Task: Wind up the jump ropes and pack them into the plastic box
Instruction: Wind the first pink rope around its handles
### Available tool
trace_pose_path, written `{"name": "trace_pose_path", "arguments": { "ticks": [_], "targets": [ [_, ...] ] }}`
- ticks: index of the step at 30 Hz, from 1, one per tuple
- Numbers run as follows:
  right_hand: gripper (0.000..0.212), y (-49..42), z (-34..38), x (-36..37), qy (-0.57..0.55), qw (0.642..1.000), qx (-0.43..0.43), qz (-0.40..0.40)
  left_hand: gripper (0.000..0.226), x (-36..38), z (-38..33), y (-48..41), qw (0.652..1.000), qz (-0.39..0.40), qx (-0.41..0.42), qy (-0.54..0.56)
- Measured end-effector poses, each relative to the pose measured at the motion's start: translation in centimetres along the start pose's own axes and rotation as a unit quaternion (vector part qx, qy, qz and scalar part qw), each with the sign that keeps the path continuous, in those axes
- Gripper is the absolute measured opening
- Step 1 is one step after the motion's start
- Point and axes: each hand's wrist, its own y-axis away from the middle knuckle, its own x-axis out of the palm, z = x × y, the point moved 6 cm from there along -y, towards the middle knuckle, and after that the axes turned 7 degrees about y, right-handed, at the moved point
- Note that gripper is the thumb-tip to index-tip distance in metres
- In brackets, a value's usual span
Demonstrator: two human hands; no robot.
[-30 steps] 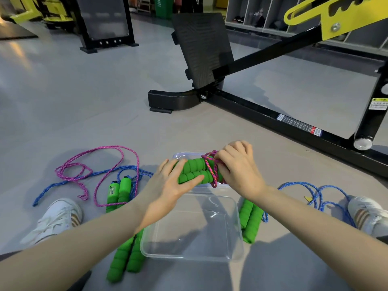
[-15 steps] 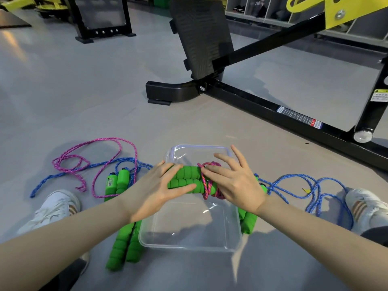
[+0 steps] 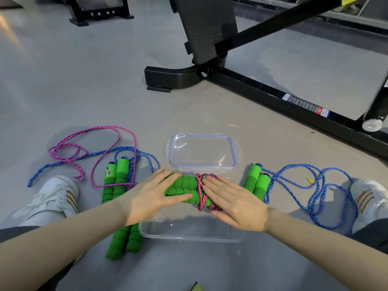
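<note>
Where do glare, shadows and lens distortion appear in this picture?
Head view: white glare streaks on the clear lid and a small glint in the plastic box; soft shadow under the left hand and right hand darkens the box's bottom; a warm reflection lies on the floor at top left; the wide lens stretches the forearms toward the lower corners.

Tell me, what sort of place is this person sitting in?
Most likely a gym. A black steel exercise machine frame with a warning label stands on the grey floor, a black textured plate is fixed to it, and jump ropes with green foam handles lie about.
</note>
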Motion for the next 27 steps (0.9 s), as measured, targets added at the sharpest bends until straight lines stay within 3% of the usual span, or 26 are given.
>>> {"name": "trace_pose_path", "arguments": {
  "ticks": [3,5,8,13,16,19,22,27],
  "targets": [
    [0.062,1.1,-0.1,1.2,0.003,0.996,-0.067,0.065,0.091,0.7,-0.5,0.0,1.000,0.026,0.010,-0.003],
    [0.067,1.3,-0.6,1.7,-0.003,0.993,-0.079,0.086,0.101,1.6,-0.8,-0.2,0.997,0.071,0.004,0.006],
    [0.073,1.4,-0.9,2.8,-0.015,0.992,-0.077,0.103,0.100,3.1,-0.8,-0.7,0.994,0.105,-0.005,0.036],
    [0.068,1.4,-0.6,4.6,-0.049,0.989,-0.025,0.137,0.095,4.9,-1.3,-1.8,0.988,0.154,-0.021,0.007],
    [0.050,1.0,-0.1,4.8,-0.016,0.990,-0.002,0.137,0.102,6.2,-1.1,-1.9,0.985,0.164,-0.046,-0.012],
    [0.056,1.1,0.5,5.6,0.042,0.987,0.031,0.152,0.081,6.5,-2.2,-2.4,0.972,0.226,-0.070,0.006],
    [0.062,1.3,1.3,7.4,0.029,0.977,0.059,0.201,0.057,8.2,-2.4,-1.2,0.944,0.307,-0.113,0.045],
    [0.069,1.3,1.2,6.7,0.027,0.975,0.075,0.207,0.068,6.9,-2.4,-0.3,0.935,0.324,-0.115,0.090]
  ]
}}
